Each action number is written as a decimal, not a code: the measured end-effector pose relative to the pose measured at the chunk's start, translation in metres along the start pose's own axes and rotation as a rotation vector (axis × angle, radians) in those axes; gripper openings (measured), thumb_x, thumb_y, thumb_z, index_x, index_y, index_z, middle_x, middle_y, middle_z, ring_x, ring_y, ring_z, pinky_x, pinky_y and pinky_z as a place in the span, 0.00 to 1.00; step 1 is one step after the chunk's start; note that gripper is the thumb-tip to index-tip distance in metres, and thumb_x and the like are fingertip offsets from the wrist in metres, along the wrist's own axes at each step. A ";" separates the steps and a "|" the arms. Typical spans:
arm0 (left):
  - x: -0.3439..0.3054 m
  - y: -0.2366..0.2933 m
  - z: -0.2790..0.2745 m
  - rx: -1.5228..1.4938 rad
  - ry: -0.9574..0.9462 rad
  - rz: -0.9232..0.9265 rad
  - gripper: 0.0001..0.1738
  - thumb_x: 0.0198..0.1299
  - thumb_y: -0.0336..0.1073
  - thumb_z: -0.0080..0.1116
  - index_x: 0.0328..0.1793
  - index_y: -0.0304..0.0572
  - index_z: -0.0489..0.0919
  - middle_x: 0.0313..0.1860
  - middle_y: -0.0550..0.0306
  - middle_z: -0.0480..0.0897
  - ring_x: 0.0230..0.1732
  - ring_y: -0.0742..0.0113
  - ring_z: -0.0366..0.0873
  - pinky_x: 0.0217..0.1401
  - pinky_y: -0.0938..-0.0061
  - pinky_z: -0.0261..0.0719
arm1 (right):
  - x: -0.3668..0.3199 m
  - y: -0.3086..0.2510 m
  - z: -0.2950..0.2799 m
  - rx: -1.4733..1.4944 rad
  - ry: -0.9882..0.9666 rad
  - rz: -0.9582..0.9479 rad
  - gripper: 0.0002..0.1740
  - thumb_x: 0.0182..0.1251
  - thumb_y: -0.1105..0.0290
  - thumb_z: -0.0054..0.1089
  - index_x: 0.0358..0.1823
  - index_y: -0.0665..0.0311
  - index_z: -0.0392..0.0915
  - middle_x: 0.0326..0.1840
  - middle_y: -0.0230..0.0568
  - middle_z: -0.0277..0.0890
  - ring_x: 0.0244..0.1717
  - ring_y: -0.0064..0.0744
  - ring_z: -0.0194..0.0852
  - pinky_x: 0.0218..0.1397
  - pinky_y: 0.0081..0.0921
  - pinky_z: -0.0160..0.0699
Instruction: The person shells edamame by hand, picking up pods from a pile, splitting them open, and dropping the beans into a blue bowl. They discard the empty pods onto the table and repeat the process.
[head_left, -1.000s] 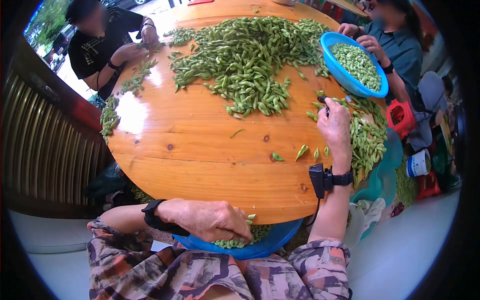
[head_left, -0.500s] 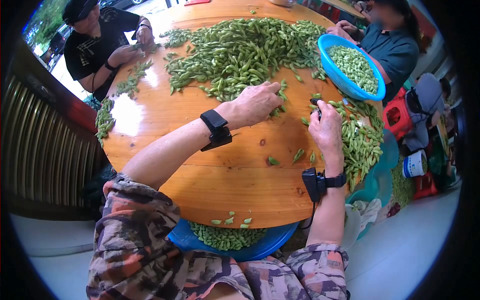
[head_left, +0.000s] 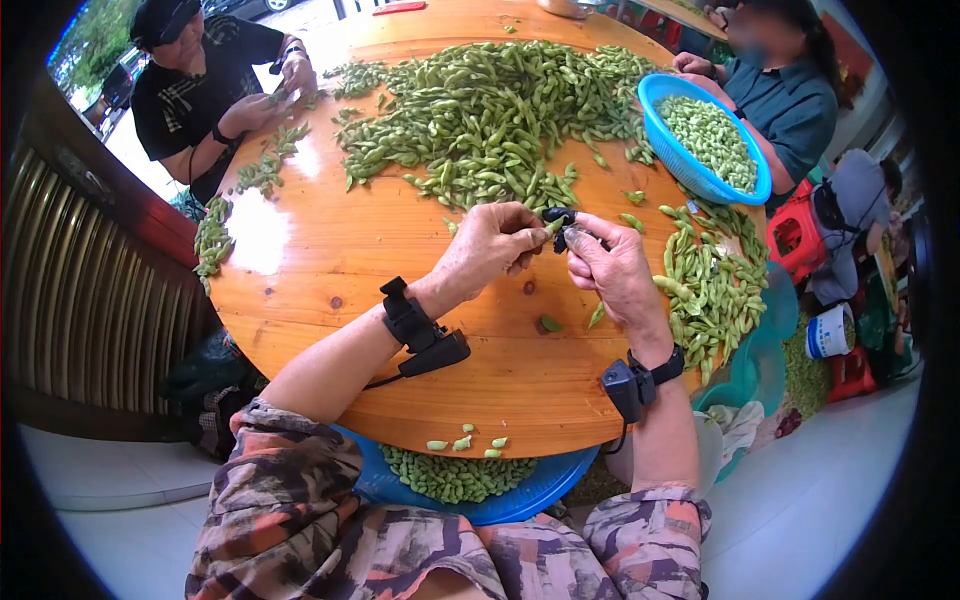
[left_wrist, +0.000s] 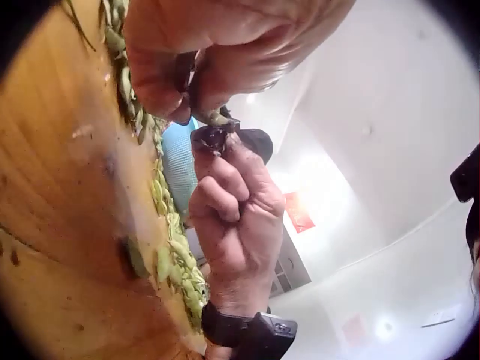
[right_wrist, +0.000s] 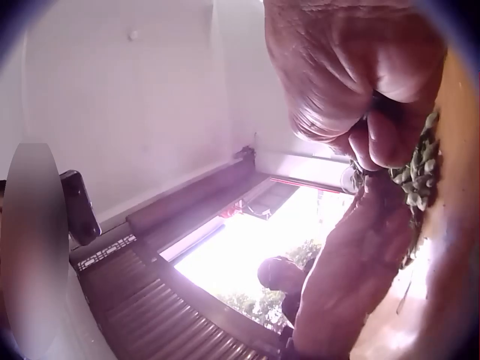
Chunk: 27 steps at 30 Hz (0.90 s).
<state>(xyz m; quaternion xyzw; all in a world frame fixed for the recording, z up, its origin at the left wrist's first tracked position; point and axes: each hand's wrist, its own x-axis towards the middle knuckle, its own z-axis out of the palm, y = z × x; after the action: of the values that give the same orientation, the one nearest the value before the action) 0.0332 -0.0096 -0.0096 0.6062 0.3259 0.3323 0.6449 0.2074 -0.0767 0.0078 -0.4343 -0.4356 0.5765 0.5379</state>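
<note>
Above the middle of the wooden table [head_left: 420, 345], my two hands meet fingertip to fingertip. My left hand [head_left: 485, 250] pinches a green soybean pod [head_left: 553, 227] between thumb and forefinger; its end also shows in the left wrist view. In my right hand [head_left: 615, 270] is a small black tool [head_left: 560, 214], held between thumb and forefinger right at the pod's tip; cannot tell its exact kind. Close beyond the hands lies a big heap of soybean pods [head_left: 480, 110]. Below the near table edge, a blue basin [head_left: 530, 500] holds shelled beans [head_left: 450, 474].
Several loose beans [head_left: 462, 442] lie along the near edge. More pods [head_left: 712, 300] spread at the right, near a blue basket [head_left: 690, 170] of shelled beans. Two people sit across the table, one working at a small row of pods [head_left: 265, 165] on the left.
My left hand went from the basin up to the heap, then back toward me with a pod. Beans now lie on the near edge. My right hand moved left with the black tool.
</note>
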 end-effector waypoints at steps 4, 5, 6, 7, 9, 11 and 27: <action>-0.001 -0.003 0.003 -0.002 0.016 -0.017 0.07 0.65 0.30 0.59 0.38 0.32 0.79 0.24 0.63 0.77 0.21 0.80 0.71 0.20 0.84 0.66 | 0.002 0.004 -0.003 0.001 -0.039 -0.024 0.14 0.72 0.74 0.52 0.53 0.75 0.75 0.24 0.22 0.63 0.22 0.09 0.55 0.20 0.10 0.54; -0.002 -0.003 0.003 -0.002 0.015 -0.019 0.07 0.65 0.30 0.59 0.38 0.32 0.79 0.24 0.63 0.77 0.21 0.80 0.71 0.20 0.84 0.66 | 0.002 0.003 -0.002 -0.010 -0.027 -0.025 0.13 0.72 0.74 0.53 0.53 0.74 0.75 0.24 0.22 0.62 0.22 0.09 0.55 0.20 0.10 0.53; -0.004 -0.003 0.003 -0.044 0.009 -0.010 0.07 0.65 0.30 0.58 0.38 0.32 0.79 0.24 0.63 0.77 0.21 0.80 0.71 0.19 0.84 0.66 | 0.001 0.003 -0.002 -0.022 -0.014 -0.024 0.13 0.72 0.74 0.53 0.52 0.74 0.76 0.24 0.21 0.61 0.21 0.09 0.54 0.20 0.10 0.52; -0.005 -0.002 0.003 -0.088 0.003 -0.001 0.07 0.65 0.30 0.58 0.38 0.32 0.79 0.24 0.63 0.77 0.20 0.80 0.71 0.19 0.84 0.65 | 0.001 0.002 -0.002 -0.021 -0.012 -0.022 0.13 0.72 0.74 0.53 0.52 0.74 0.76 0.24 0.21 0.61 0.21 0.09 0.54 0.20 0.10 0.52; -0.006 -0.001 0.002 -0.112 -0.001 0.001 0.07 0.65 0.31 0.58 0.37 0.33 0.79 0.24 0.63 0.77 0.20 0.80 0.71 0.19 0.84 0.65 | 0.001 0.002 -0.002 0.039 -0.022 0.001 0.12 0.71 0.74 0.53 0.51 0.73 0.76 0.24 0.21 0.61 0.21 0.09 0.53 0.20 0.10 0.52; -0.007 -0.001 0.001 -0.136 -0.004 0.004 0.07 0.65 0.31 0.58 0.36 0.33 0.79 0.24 0.63 0.77 0.21 0.80 0.71 0.19 0.84 0.65 | 0.002 0.001 -0.003 0.070 -0.041 0.010 0.12 0.71 0.74 0.53 0.51 0.73 0.76 0.24 0.20 0.61 0.21 0.09 0.53 0.20 0.10 0.52; -0.008 -0.015 0.004 -0.686 -0.254 -0.155 0.08 0.67 0.36 0.56 0.38 0.41 0.75 0.29 0.59 0.78 0.24 0.77 0.73 0.23 0.83 0.68 | 0.000 -0.001 -0.003 0.093 -0.101 0.006 0.11 0.71 0.76 0.50 0.50 0.74 0.76 0.26 0.23 0.65 0.22 0.09 0.56 0.20 0.09 0.53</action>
<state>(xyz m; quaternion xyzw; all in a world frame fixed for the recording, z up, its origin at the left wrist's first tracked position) 0.0322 -0.0191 -0.0243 0.3648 0.1582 0.2945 0.8690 0.2109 -0.0769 0.0077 -0.3806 -0.4336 0.6187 0.5332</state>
